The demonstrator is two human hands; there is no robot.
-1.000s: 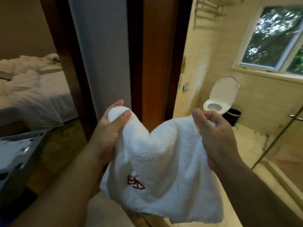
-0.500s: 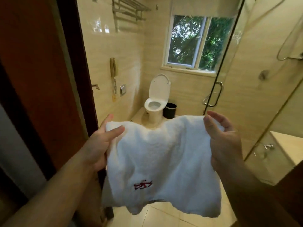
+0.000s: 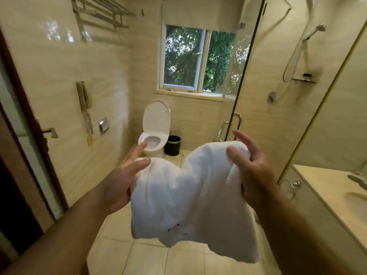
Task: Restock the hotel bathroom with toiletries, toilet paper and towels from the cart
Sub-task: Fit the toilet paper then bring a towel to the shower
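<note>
A white towel [image 3: 190, 197] with a small dark red embroidered mark near its lower edge hangs in front of me over the bathroom floor. My left hand [image 3: 119, 183] pinches its upper left corner, thumb in front and fingers stretched out behind. The upper right corner is pinched the same way by my right hand [image 3: 252, 171]. Between the two hands the top edge sags in a dip. High on the left wall is a metal towel rack [image 3: 99, 12], with nothing visible on it.
A toilet [image 3: 153, 135] with its lid up stands under the window, a black bin [image 3: 172, 145] beside it. The glass shower door [image 3: 238, 92] is on the right, the vanity counter [image 3: 325, 195] at the far right. The wooden door [image 3: 23, 135] and a recessed holder [image 3: 103, 126] are left.
The view has moved from the doorway into the bathroom. The towel, held stretched half a second ago, now sags in the middle as my hands have come closer together.
</note>
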